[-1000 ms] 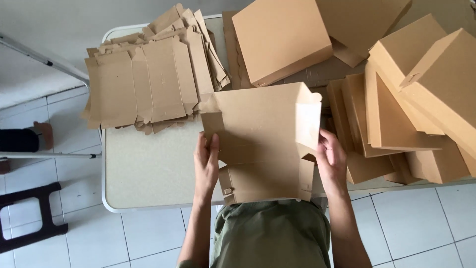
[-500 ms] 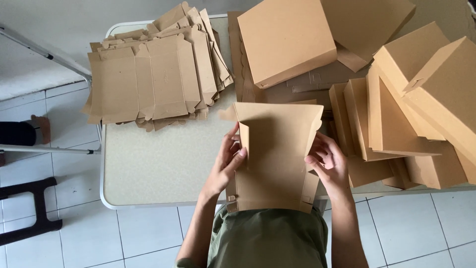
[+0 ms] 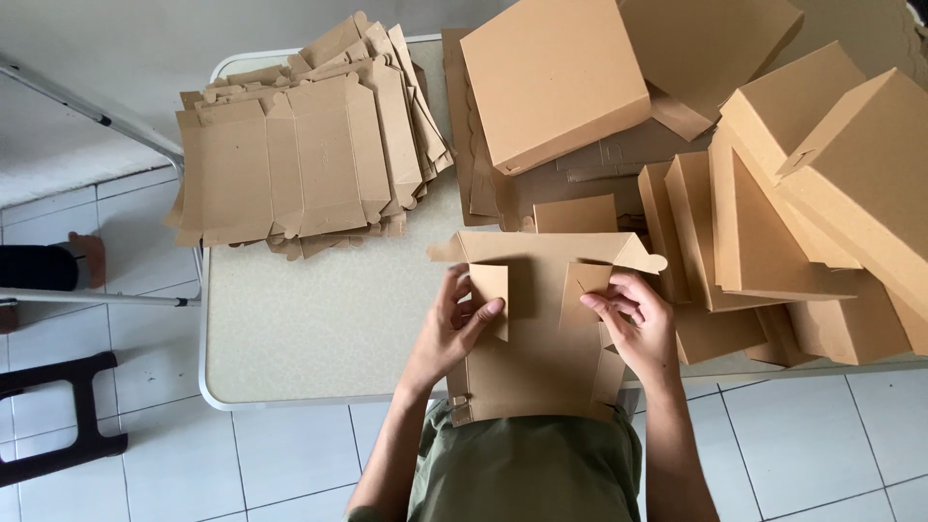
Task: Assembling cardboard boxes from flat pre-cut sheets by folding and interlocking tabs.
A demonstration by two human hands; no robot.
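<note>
Hands gripped the cardboard blank (image 3: 532, 338), left hand (image 3: 454, 324) and right hand (image 3: 633, 319) each pinching a side flap, which wanted folding squarely along its crease.

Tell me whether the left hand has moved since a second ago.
Yes. The left hand has shifted right along the table edge, coming in over the front of the cardboard box blank toward the right hand.
</note>
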